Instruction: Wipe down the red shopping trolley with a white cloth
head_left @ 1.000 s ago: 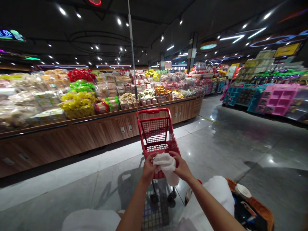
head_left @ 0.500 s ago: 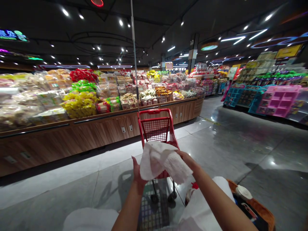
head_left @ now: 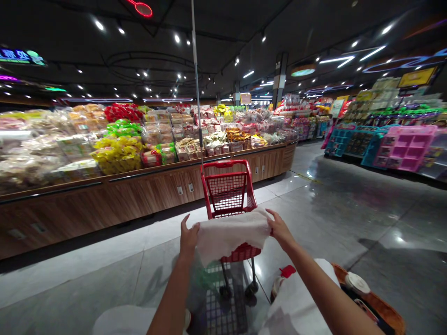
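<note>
A white cloth (head_left: 230, 232) is stretched flat between my two hands, just above the near edge of a small red shopping cart (head_left: 228, 193). My left hand (head_left: 189, 236) pinches the cloth's left edge, with the fingers pointing up. At the cloth's right corner, my right hand (head_left: 279, 228) grips it. The cloth hides the cart's handle. The cart's basket looks empty, and a thin pole (head_left: 196, 83) rises from it.
A long wooden display counter (head_left: 115, 195) piled with packaged snacks runs along the left. Pink and blue racks (head_left: 401, 146) stand at the right across a glossy grey floor (head_left: 331, 209). A brown basket (head_left: 370, 302) with a cup hangs by my right side.
The cloth was bunched at the cart handle, then lifted. Now my hands have moved apart and spread it flat and wide.
</note>
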Available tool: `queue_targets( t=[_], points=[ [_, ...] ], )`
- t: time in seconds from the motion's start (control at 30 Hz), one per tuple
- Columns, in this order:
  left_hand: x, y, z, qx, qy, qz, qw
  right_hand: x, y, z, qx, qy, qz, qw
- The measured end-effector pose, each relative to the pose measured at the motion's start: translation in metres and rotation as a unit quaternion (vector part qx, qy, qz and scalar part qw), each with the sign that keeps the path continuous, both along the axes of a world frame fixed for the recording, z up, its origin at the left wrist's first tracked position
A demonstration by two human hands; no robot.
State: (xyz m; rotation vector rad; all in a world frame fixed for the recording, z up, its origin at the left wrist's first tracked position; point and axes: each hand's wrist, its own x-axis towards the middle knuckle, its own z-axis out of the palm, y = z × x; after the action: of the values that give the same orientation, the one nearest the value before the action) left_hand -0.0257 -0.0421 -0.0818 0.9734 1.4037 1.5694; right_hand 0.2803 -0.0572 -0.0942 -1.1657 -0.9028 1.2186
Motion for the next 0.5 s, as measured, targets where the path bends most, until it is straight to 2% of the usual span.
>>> queue_targets(
  t=[0.03, 0.1, 0.2, 0.3, 0.37, 0.43, 0.5],
  points=[
    [-0.003, 0.001, 0.006, 0.014, 0.028, -0.021, 0.999, 0.004, -0.001, 0.003, 0.013, -0.024, 0.007, 1.000],
    [-0.008, 0.002, 0.018, 0.029, 0.075, -0.110, 0.991, 0.009, -0.002, 0.010, 0.062, -0.084, 0.047, 0.993],
    [-0.013, 0.002, 0.033, 0.047, 0.249, -0.221, 0.942, 0.015, -0.002, 0.021, 0.125, -0.257, 0.092, 0.954],
    [-0.014, 0.005, 0.040, 0.047, 0.461, -0.225, 0.857, 0.023, 0.003, 0.035, 0.134, -0.450, 0.097, 0.878],
    [-0.012, 0.007, 0.039, 0.061, 0.531, -0.212, 0.819, 0.025, 0.009, 0.045, 0.157, -0.512, 0.070, 0.842],
    [-0.004, 0.009, 0.032, 0.069, 0.529, -0.221, 0.816, 0.021, 0.012, 0.055, 0.165, -0.540, 0.013, 0.825],
    [0.014, 0.007, 0.020, 0.022, 0.466, -0.231, 0.854, 0.004, 0.008, 0.060, 0.154, -0.545, -0.046, 0.823]
  ],
)
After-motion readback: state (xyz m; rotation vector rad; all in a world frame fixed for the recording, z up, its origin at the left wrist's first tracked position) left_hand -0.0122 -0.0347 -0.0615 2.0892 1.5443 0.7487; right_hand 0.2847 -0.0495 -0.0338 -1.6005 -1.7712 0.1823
